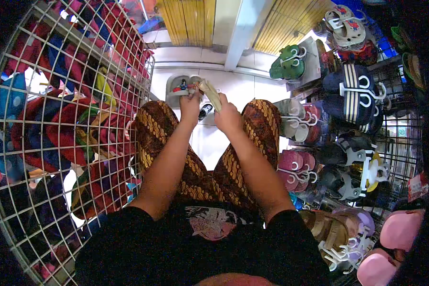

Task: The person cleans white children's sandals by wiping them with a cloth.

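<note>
In the head view, the person sits with knees in brown patterned trousers (252, 128) over a white floor (243, 88), both arms stretched forward. The right hand (228, 117) is clenched around the lower end of a beige sandal (210, 93), which is held tilted in the air above the knees. The left hand (190, 106) closes its fingers on the sandal's upper end, next to a small red and dark thing too blurred to make out. A grey sandal (176, 85) lies on the floor just behind. A wire rack (57, 143) of red and blue slippers stands to the left. Green sandals (288, 63), navy striped slides (350, 93) and pink sandals (295, 167) hang on the right.
</note>
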Demonstrator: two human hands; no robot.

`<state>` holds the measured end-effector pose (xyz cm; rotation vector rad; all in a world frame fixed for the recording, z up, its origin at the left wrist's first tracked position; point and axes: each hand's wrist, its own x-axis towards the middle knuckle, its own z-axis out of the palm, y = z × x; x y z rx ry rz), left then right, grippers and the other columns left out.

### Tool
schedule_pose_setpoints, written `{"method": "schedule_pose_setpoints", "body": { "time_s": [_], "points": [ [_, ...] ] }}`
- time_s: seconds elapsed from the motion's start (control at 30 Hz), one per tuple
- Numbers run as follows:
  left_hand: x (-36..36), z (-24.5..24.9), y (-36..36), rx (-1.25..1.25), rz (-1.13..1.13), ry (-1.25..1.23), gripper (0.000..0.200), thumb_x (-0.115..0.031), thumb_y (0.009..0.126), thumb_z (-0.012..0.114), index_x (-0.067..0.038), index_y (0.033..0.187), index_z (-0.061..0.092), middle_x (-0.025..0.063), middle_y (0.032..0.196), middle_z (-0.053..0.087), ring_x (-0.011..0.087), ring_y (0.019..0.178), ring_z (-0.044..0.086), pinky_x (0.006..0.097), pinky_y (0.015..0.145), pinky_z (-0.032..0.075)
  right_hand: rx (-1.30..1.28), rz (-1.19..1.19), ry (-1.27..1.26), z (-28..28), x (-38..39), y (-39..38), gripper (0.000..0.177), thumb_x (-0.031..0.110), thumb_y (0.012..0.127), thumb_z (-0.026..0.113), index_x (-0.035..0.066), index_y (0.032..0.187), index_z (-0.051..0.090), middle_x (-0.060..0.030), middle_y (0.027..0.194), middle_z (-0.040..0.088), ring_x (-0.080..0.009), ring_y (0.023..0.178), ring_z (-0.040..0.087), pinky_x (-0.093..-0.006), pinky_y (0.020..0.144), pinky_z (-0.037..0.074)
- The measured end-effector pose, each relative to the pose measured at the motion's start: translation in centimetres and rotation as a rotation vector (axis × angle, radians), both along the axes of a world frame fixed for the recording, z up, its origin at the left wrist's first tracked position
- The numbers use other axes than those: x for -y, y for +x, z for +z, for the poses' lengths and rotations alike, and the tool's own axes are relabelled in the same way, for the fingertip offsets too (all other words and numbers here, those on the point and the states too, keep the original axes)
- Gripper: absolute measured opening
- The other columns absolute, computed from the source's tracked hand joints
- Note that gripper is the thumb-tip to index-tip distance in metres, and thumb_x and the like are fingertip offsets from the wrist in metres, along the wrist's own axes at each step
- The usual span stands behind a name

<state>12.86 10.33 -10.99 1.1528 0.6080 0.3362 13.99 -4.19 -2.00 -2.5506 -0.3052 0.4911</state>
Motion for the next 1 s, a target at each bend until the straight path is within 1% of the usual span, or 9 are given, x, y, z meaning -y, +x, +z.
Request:
{"method": "schedule_pose_setpoints", "body": {
  "time_s": [0.13, 0.2, 0.3, 0.4, 0.53, 0.63, 0.77, 0.87, 1.0],
  "points": [
    [1.2, 3.9, -0.7, -0.039, 0.003, 0.188, 0.022, -0.006, 0.095, 0.055, -0.002, 0.117, 0.055, 0.0049, 0.103, 0.064, 0.013, 0.088, 0.059, 0.0268, 0.076, 0.046, 0.04, 0.022, -0.118, 0.8, -0.6, -0.7, 0.046, 0.016, 0.086, 0.056, 0.021, 0.13, 0.042, -0.0216, 0.099, 0.062, -0.0447, 0.09, 0.063, -0.0543, 0.076, 0.05],
    [1.3, 4.3, -0.6, 0.005, -0.019, 0.094, 0.022, -0.009, 0.096, 0.055, -0.001, 0.117, 0.056, 0.0043, 0.102, 0.064, 0.0133, 0.086, 0.057, 0.0275, 0.076, 0.046, 0.021, -0.005, -0.094, 0.6, -0.6, -0.6, 0.047, 0.016, 0.085, 0.056, 0.021, 0.129, 0.042, -0.0221, 0.099, 0.063, -0.0449, 0.091, 0.063, -0.0545, 0.076, 0.05],
    [2.0, 6.4, -0.7, -0.168, -0.066, 0.244, 0.02, -0.014, 0.098, 0.054, 0.0, 0.112, 0.059, 0.0043, 0.097, 0.063, 0.0121, 0.084, 0.055, 0.0269, 0.075, 0.045, -0.036, -0.033, -0.04, 0.4, -0.2, -0.4, 0.048, 0.016, 0.083, 0.057, 0.02, 0.128, 0.042, -0.0234, 0.101, 0.063, -0.0448, 0.093, 0.063, -0.0536, 0.077, 0.05],
    [2.1, 5.6, -0.9, -0.091, -0.089, 0.408, 0.021, -0.018, 0.099, 0.053, -0.001, 0.107, 0.061, 0.0066, 0.094, 0.063, 0.0116, 0.082, 0.056, 0.0271, 0.071, 0.046, -0.138, -0.097, 0.07, -0.5, -0.3, 0.3, 0.048, 0.016, 0.082, 0.056, 0.018, 0.128, 0.043, -0.0251, 0.104, 0.063, -0.0446, 0.094, 0.063, -0.0524, 0.079, 0.05],
    [1.8, 4.1, -0.5, -0.094, -0.066, 0.095, 0.015, -0.017, 0.097, 0.055, -0.003, 0.1, 0.06, 0.0074, 0.09, 0.062, 0.0126, 0.078, 0.057, 0.0282, 0.066, 0.048, -0.153, -0.176, 0.208, -1.3, -0.1, 0.8, 0.048, 0.016, 0.081, 0.056, 0.013, 0.126, 0.043, -0.0268, 0.104, 0.064, -0.0432, 0.087, 0.064, -0.0491, 0.08, 0.05],
    [1.4, 4.1, -0.1, -0.096, 0.056, -0.211, 0.007, -0.011, 0.093, 0.057, -0.005, 0.096, 0.056, 0.0059, 0.086, 0.061, 0.0154, 0.076, 0.061, 0.0287, 0.065, 0.05, -0.062, -0.262, 0.449, -5.2, -0.7, 1.7, 0.046, 0.013, 0.082, 0.056, 0.008, 0.125, 0.042, -0.0233, 0.099, 0.063, -0.0372, 0.075, 0.067, -0.0453, 0.07, 0.054],
    [0.5, 1.8, -0.5, -0.045, 0.058, -0.49, 0.013, -0.013, 0.091, 0.057, -0.002, 0.098, 0.055, 0.0069, 0.089, 0.063, 0.0172, 0.081, 0.063, 0.0314, 0.067, 0.052, -0.241, -0.447, 0.924, -6.9, 0.5, 4.0, 0.04, 0.008, 0.085, 0.055, 0.002, 0.122, 0.04, -0.0136, 0.095, 0.058, -0.0242, 0.069, 0.066, -0.0356, 0.055, 0.055],
    [-0.5, 1.8, -0.2, -0.004, 0.047, -0.614, 0.015, -0.016, 0.091, 0.058, -0.002, 0.097, 0.056, 0.0069, 0.089, 0.063, 0.0165, 0.081, 0.063, 0.0305, 0.067, 0.053, -0.361, -0.531, 0.981, -3.5, 0.5, 3.4, 0.04, 0.009, 0.086, 0.057, 0.003, 0.122, 0.04, -0.0141, 0.095, 0.058, -0.0242, 0.067, 0.065, -0.0369, 0.055, 0.055],
    [0.6, 4.9, -0.3, 0.01, 0.082, -0.484, 0.019, -0.019, 0.089, 0.066, -0.004, 0.094, 0.057, 0.005, 0.088, 0.062, 0.0152, 0.077, 0.062, 0.0297, 0.064, 0.051, -0.1, -0.39, 0.718, -6.3, 0.1, 3.5, 0.039, 0.008, 0.085, 0.06, 0.001, 0.119, 0.042, -0.0138, 0.093, 0.06, -0.0238, 0.065, 0.065, -0.0367, 0.056, 0.055]
  ]
}}
